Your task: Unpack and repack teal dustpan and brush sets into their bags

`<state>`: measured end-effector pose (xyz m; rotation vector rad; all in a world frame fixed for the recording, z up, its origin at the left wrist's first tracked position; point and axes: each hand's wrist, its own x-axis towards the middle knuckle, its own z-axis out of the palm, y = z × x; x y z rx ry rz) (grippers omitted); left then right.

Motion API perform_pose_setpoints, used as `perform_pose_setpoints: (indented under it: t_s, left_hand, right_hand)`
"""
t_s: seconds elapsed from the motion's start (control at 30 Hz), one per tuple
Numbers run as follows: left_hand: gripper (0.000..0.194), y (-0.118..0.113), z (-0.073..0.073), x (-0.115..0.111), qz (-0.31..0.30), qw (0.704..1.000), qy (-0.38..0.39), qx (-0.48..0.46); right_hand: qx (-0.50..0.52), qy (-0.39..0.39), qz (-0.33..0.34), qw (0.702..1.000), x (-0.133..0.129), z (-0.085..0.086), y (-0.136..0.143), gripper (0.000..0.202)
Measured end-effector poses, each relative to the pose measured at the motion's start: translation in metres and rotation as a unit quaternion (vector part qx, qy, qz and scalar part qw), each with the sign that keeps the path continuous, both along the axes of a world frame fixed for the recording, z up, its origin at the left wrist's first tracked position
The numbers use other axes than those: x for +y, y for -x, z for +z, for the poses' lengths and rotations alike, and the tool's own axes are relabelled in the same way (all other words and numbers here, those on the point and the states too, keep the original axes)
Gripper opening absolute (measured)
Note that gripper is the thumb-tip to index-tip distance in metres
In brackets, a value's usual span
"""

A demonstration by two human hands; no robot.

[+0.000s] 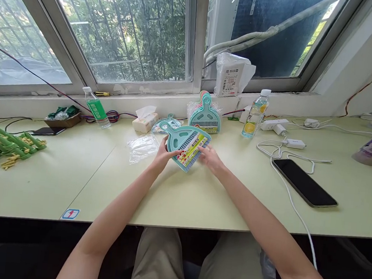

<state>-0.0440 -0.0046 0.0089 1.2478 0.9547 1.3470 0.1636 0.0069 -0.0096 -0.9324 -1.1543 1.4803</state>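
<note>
Pale bench [232, 201], windows [134, 29] behind. Mid-frame, I have the teal dustpan set [186, 140] tilted: left hand [162, 157] pinching its left edge firmly; right hand [211, 159] half-curled against the label [192, 149], hold unclear. I'd anchor left, keep right light.

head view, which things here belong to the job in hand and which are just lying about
Likely part of the job:
- labelled teal dustpan, held in the left hand, right hand at its edge
- stack of similar pieces behind it
- perhaps the clear plastic bag

Apparently just lying about:
- black-screened phone
- tissue pack
- green-labelled bottle
</note>
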Motion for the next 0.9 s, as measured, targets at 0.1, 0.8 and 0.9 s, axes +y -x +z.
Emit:
perform_pose_setpoints:
  t_s: [0.1, 0.8, 0.9]
  left_hand:
    - [0.100, 0.0000, 0.0002, -0.0005, -0.001, 1.000, 0.000, 0.012]
    - [0.097, -0.0006, 0.0003, 0.0009, -0.013, 0.999, 0.011, 0.047]
    - [0.095, 0.0002, -0.0002, 0.0013, -0.014, 0.999, 0.005, 0.051]
  right_hand:
    - [0.047, 0.055, 0.043, 0.996, -0.0042, -0.0017, 0.0076, 0.031]
    - [0.063, 0.049, 0.002, 0.997, -0.0040, -0.0061, 0.0088, 0.023]
    - [0.061, 0.050, 0.001, 0.997, -0.0029, -0.0081, 0.0089, 0.023]
